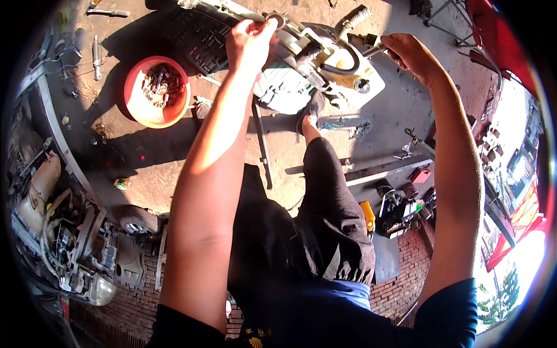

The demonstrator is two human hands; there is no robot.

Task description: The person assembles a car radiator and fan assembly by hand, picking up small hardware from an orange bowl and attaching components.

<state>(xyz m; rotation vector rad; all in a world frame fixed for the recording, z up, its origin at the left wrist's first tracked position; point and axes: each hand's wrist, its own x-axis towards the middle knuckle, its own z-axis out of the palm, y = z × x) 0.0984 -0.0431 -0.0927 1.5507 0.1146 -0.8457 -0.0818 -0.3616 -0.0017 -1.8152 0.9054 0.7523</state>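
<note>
Both my arms reach forward over a vehicle front-end assembly (301,49) with metal beams, a black curved hose (347,71) and a cream plastic tank (361,74). My left hand (250,45) is closed at the assembly's upper left, its thumb and fingers on a small round cap-like part (277,22). Off the assembly's right side, my right hand (408,55) is closed around a thin metal tool (374,50) that points left toward the tank. The kind of tool cannot be made out.
A red-orange basin (158,110) of metal parts stands left on the floor, near an open black tool case (203,52). Engine parts (52,214) crowd the far left. A metal bar (262,145) lies near my legs; a yellow bottle (367,216) stands at right.
</note>
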